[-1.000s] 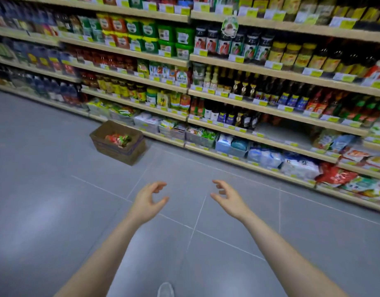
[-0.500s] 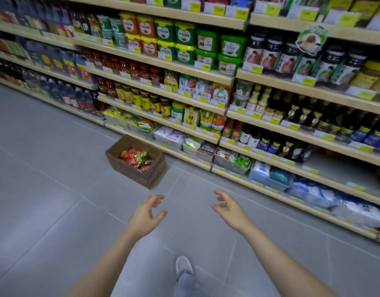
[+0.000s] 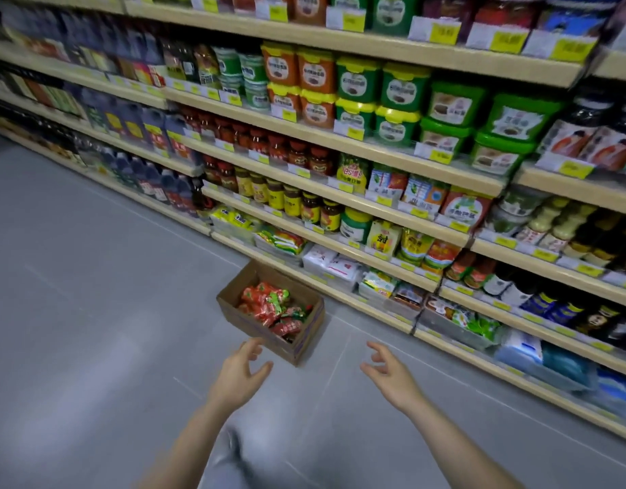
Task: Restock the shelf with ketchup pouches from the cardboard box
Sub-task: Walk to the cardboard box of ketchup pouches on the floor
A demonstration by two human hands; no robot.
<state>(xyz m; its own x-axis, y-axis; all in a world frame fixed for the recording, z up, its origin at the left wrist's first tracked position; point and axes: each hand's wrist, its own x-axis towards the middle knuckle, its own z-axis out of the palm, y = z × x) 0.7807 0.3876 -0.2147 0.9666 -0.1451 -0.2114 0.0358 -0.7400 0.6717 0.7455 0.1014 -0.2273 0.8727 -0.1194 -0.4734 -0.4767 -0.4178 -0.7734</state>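
Stood in a shop aisle, both arms stretched forward over the grey floor (image 3: 92, 312). Left hand (image 3: 239, 377) held out with fingers loosely spread and lightly bent, gripping nothing. Right hand (image 3: 389, 375) likewise, fingers apart and relaxed, palm turned inward toward the left, holding nothing. Kept well apart from each other, with bare floor between.

Just beyond the left hand, and a little to its right: an open cardboard box (image 3: 269, 342) set on the floor, flaps down, its near corner close above the fingertips but not touched. Inside, a loose heap of red and green ketchup pouches (image 3: 274, 307), piled toward the far and right side of the box, filling only part of it.

Past the box, away from both hands: long shelves (image 3: 339, 139) running along the aisle. Directly behind the box, on the lowest levels, flat packets and white bags lying in trays. Higher up, rows of jars with red and yellow contents, then stacked green and orange tubs (image 3: 357, 79) with yellow lids. Ahead of the right hand and further right, dark bottles and more packets in low bins. Yellow price tags along the shelf edges; print too blurred to read.

A blurred grey trouser leg (image 3: 226, 464) seen below, between the forearms.
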